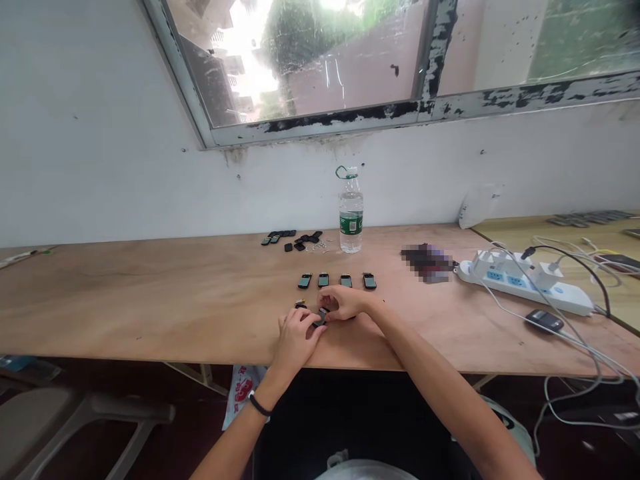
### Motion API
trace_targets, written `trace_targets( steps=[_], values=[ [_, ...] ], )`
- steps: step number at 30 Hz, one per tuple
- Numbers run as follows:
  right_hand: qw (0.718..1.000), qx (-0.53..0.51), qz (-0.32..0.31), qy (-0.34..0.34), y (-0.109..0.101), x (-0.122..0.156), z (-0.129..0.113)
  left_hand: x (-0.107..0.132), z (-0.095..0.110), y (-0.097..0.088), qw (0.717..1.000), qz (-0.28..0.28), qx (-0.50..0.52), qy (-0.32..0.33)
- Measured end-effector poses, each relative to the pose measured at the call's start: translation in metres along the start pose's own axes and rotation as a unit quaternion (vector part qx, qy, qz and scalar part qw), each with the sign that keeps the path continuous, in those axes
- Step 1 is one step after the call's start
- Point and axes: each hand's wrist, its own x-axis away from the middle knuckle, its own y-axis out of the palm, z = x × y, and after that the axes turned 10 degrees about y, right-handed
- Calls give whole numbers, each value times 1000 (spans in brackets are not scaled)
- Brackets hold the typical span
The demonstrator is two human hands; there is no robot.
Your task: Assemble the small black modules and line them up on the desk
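Near the table's front edge, my left hand (pixel 299 333) and my right hand (pixel 340 303) are closed on one small dark device (pixel 321 318) with a greyish face. The left fingers grip its near left side, and the right fingertips pinch its right end. Just beyond my hands stands a row of similar small black devices with grey-green screens, among them one at the left (pixel 305 281) and one at the right (pixel 369 281). Another small dark piece with a yellow tip (pixel 301 304) lies right beside my left fingers, partly covered.
Behind are several black pieces (pixel 300 245), small silvery bits (pixel 319 247) and a water bottle (pixel 351 223). On the right lie a blurred-out patch (pixel 427 263), a white power strip (pixel 525 285) with trailing cables and a black device (pixel 545 321). The wooden table (pixel 150 300) meets the wall.
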Motion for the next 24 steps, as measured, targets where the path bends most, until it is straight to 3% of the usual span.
trace_targets(
  steps=[15, 20, 24],
  values=[
    [999, 4, 38, 0, -1, 3, -12, 0, 0, 1, 1000, 3, -5, 2],
    [991, 25, 122, 54, -4, 2, -11, 1, -1, 1, 1000, -11, -2, 6],
    [988, 71, 127, 58, -2, -3, 0, 1, -2, 2, 1000, -12, 3, 12]
  ],
)
